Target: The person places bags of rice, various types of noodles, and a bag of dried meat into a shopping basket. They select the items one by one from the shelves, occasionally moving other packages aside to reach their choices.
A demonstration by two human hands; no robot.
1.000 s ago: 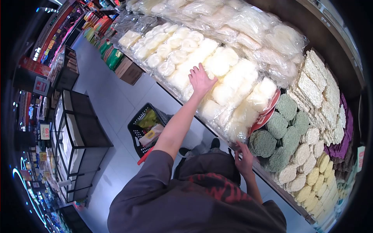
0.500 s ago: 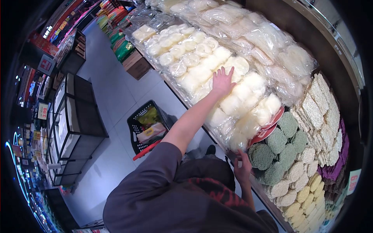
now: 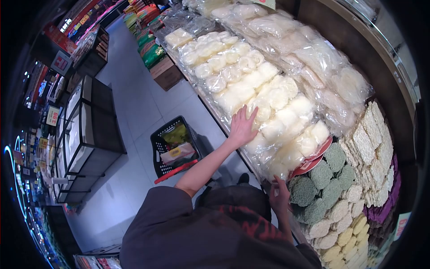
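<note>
My left hand (image 3: 243, 127) lies with its fingers spread on clear bags of pale noodles (image 3: 280, 92) at the near side of the display. At the bags' near end, my right hand (image 3: 279, 195) has its fingers bent together at the edge of the plastic; whether they pinch it is too small to tell. Beside that hand are round green noodle bundles (image 3: 303, 190). A red label (image 3: 309, 165) shows between the bags and the green bundles.
A black shopping basket (image 3: 157, 149) with a red handle and packages in it stands on the floor to the left. Beyond it is a black-framed stand (image 3: 101, 121). A cardboard box (image 3: 165, 73) sits against the display. Cream noodle blocks (image 3: 369, 148) are at the right.
My left hand has drawn back across the bags toward the display's near edge, fingers still spread. My right hand stays near the bags' end. The view has shifted slightly.
</note>
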